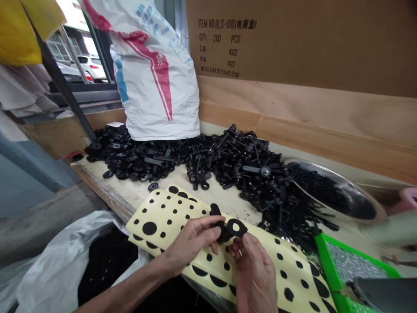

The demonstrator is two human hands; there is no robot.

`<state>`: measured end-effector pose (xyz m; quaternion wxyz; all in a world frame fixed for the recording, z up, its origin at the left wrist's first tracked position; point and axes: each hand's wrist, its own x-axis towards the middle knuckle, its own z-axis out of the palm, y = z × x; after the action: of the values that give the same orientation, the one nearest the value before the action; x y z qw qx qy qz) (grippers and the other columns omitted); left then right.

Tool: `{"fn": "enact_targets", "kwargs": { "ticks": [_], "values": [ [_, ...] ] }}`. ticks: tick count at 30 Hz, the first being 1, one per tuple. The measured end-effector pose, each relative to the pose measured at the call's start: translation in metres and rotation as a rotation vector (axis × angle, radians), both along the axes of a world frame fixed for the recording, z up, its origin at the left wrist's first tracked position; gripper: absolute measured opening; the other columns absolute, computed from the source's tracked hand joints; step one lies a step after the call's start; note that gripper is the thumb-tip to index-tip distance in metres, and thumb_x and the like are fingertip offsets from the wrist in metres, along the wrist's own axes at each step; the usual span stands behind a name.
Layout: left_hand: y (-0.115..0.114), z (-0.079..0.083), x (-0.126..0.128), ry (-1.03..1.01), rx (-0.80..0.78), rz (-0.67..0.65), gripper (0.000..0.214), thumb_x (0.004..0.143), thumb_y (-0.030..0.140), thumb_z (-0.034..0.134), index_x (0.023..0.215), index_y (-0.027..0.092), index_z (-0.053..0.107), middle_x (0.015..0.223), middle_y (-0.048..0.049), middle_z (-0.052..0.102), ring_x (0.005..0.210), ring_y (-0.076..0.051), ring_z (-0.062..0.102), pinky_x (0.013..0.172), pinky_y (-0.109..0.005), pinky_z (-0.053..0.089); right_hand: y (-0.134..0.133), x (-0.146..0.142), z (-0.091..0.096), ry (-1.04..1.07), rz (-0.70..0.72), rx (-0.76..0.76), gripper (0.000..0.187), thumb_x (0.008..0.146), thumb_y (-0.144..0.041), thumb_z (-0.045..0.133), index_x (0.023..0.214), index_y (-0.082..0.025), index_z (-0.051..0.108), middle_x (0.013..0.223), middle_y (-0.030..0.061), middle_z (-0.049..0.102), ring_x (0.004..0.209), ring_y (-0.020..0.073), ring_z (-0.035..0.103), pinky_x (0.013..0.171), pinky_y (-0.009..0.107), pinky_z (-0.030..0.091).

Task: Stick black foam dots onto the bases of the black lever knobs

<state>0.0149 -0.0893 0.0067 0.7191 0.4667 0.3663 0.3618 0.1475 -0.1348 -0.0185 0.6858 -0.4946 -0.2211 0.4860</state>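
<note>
A cream backing sheet [177, 213] printed with black adhesive dots lies folded over the bench edge under my hands. My left hand [192, 243] pinches a black rubber sticker [224, 231] between thumb and fingers, and a black ring-shaped sticker [237, 228] sits against it. My right hand [254, 276] is directly below, its fingertips at the sticker's lower edge and resting over the sheet. I cannot tell whether those fingers grip the sticker or the sheet.
Heaps of black plastic knobs and bolts [241, 169] cover the bench, with a steel bowl [332, 191] at right. Behind stand a white woven sack [156, 82] and cardboard carton [293, 39]. A green tray [342, 265] holds small metal parts. A white bag [61, 269] lies lower left.
</note>
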Motion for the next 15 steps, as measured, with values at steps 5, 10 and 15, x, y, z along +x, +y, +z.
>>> {"fn": "enact_targets", "kwargs": {
  "ticks": [5, 10, 15],
  "values": [
    [-0.002, -0.008, -0.001, -0.115, -0.029, 0.016, 0.038, 0.078, 0.025, 0.071, 0.115, 0.017, 0.066, 0.104, -0.0088, 0.069, 0.083, -0.016, 0.061, 0.073, -0.028, 0.048, -0.004, -0.01, 0.011, 0.088, -0.023, -0.049, 0.023, 0.077, -0.04, 0.07, 0.073, -0.019, 0.061, 0.064, -0.0023, 0.05, 0.06, 0.0122, 0.045, 0.058, 0.025, 0.04],
    [-0.002, -0.011, -0.005, -0.171, -0.054, 0.051, 0.067, 0.076, 0.017, 0.071, 0.137, 0.022, 0.043, 0.111, -0.0077, 0.065, 0.106, -0.022, 0.058, 0.089, -0.035, 0.046, -0.005, -0.006, 0.01, 0.102, 0.022, -0.095, 0.022, 0.076, -0.038, 0.072, 0.075, -0.019, 0.062, 0.066, -0.0029, 0.05, 0.061, 0.011, 0.044, 0.058, 0.023, 0.04],
    [0.002, -0.011, -0.007, -0.199, -0.069, 0.106, 0.109, 0.073, 0.01, 0.072, 0.15, 0.024, -0.003, 0.101, -0.0042, 0.066, 0.092, -0.018, 0.062, 0.091, -0.036, 0.042, -0.002, -0.004, 0.002, 0.013, 0.076, -0.112, 0.028, 0.072, -0.043, 0.074, 0.069, -0.02, 0.058, 0.064, -0.0035, 0.047, 0.062, 0.0123, 0.042, 0.058, 0.024, 0.04]
  ]
}}
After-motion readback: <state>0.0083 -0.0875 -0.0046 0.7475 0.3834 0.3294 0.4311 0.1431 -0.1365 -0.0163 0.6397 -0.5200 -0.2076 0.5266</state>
